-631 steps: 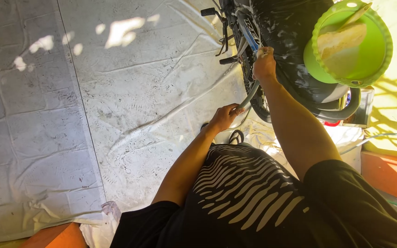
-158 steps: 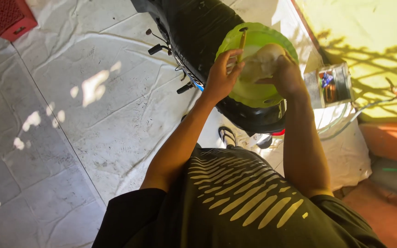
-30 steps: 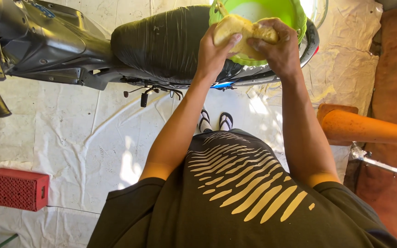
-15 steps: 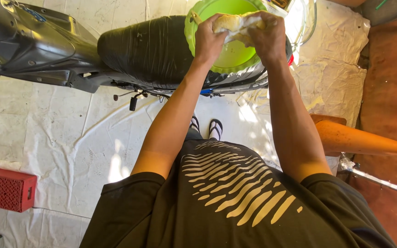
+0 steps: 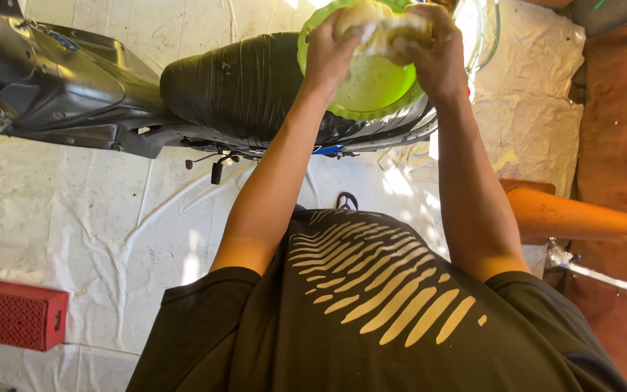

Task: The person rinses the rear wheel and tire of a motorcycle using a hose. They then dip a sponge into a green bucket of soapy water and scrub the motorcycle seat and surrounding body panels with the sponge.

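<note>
Yellow sponge point(image 5: 375, 22) sat squeezed between both hands at twelve o'clock in the head view, the left hand point(image 5: 330, 52) clenched on its near end and the right hand point(image 5: 437, 58) clenched on the other. Both hands held it over a green bucket point(image 5: 361, 91) resting on the black seat point(image 5: 241, 87) of a motorcycle point(image 5: 67, 87). At eight o'clock, a red crate point(image 5: 16, 316) lay on the white sheet point(image 5: 110, 239).

Sponge point(image 5: 375, 25) over bucket point(image 5: 361, 91)

Being squeezed, yellow and foamy, between both hands directly above the bright green bucket; bucket sitting upright on the rear of the black seat, holding pale soapy water.
</note>
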